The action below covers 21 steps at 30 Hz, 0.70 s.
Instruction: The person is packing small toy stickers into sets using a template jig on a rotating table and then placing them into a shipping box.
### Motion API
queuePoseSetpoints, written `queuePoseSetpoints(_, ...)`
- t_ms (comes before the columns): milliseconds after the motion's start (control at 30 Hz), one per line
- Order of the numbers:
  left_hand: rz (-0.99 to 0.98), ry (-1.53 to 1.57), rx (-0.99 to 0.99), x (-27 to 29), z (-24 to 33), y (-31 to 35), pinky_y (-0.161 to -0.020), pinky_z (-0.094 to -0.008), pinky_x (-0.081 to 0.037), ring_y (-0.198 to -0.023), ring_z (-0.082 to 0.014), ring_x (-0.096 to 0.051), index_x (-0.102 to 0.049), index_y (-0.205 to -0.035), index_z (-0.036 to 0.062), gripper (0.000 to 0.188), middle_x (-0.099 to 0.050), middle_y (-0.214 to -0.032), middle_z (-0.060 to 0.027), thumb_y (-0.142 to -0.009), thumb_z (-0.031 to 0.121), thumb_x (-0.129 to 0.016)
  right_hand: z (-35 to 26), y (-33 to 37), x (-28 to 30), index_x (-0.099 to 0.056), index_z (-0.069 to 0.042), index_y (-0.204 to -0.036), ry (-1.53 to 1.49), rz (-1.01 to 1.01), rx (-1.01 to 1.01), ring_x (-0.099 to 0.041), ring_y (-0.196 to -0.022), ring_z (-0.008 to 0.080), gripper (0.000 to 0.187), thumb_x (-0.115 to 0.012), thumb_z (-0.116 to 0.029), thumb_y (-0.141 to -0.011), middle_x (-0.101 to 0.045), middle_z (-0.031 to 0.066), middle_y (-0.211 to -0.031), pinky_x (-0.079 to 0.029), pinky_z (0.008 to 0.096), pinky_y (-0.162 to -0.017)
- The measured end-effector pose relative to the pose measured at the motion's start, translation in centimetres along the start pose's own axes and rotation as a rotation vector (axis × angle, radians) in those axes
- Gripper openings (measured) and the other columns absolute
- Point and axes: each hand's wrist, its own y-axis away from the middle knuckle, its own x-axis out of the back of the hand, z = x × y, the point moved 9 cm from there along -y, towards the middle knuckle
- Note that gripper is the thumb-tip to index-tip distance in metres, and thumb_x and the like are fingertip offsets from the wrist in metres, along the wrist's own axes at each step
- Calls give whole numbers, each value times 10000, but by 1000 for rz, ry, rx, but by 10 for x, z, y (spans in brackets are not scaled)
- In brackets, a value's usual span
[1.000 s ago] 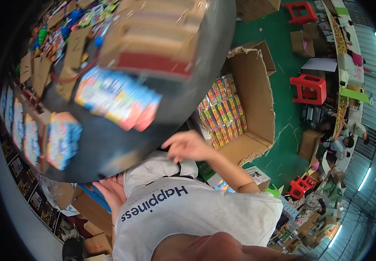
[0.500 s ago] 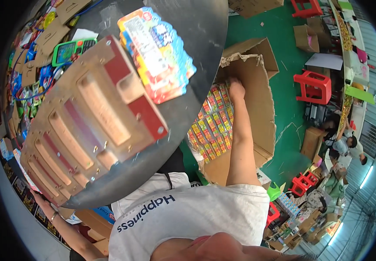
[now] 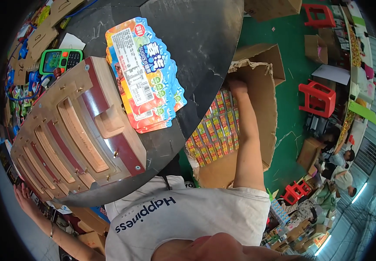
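Note:
My right hand [image 3: 238, 88] reaches down into an open cardboard box [image 3: 257, 126], at the far end of rows of small red, yellow and green candy packs [image 3: 216, 130]. Its fingers are lost in shadow, so any hold is hidden. On the far left, my left hand [image 3: 24, 201] is raised near the near-left end of a wooden mould [image 3: 72, 139], fingers apart and nothing in them. The mould, with long slots, dark red strips and brass pins, lies on a dark round table. A stack of colourful printed package cards [image 3: 146, 78] rests beside it.
A green-framed controller [image 3: 61, 61] with a screen sits beyond the mould, near cardboard pieces and coloured packets on the left. Red stools [image 3: 317, 99] and more boxes [image 3: 316, 48] stand on the green floor to the right. Other people work at the far right.
The view has shifted, moving the table, mould and cards in the picture. My left hand has come away from the mould's edge, fingers spreading. My right hand stays inside the box, its fingers now darker.

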Motion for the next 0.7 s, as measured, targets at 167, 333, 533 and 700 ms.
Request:
queuePoseSetpoints(167, -7, 3, 10, -35, 44, 50, -1059, -345, -411, -1310, -234, -503, -416, -1465, 28, 480, -473, -1452, -135, -1079, 313, -404, -3, 0, 0, -617, -161, -1207, 64, -104, 13, -678, -1029, 338, 301, -505, -206, -932, -678, 156, -1167, -565, 476, -832)
queuePoseSetpoints(333, -27, 4, -10, -59, 72, 71, -1058, -321, -396, -1261, -206, -525, -406, -1471, 24, 482, -467, -1460, -134, -1083, 309, -387, -3, 1, 7, -668, -149, -1148, 124, -101, 20, -697, -994, 320, 283, -578, -171, -880, -706, 140, -1107, -574, 458, -806)
queuePoseSetpoints(533, -140, 35, -93, -96, 107, 104, -1040, -310, -398, -1210, -171, -546, -404, -1468, 9, 468, -460, -1469, -140, -1080, 271, -401, -8, 15, 13, -746, -180, -998, 345, -137, 58, -720, -938, 282, 191, -615, -195, -859, -738, 108, -1006, -579, 407, -767)
queuePoseSetpoints(700, -242, 52, -145, -133, 132, 141, -1023, -298, -401, -1145, -156, -561, -400, -1456, -30, 455, -474, -1440, -150, -1078, 222, -394, -13, 34, 24, -771, -186, -881, 321, 50, 158, -725, -890, 273, 129, -666, -236, -828, -746, 101, -952, -578, 390, -738)
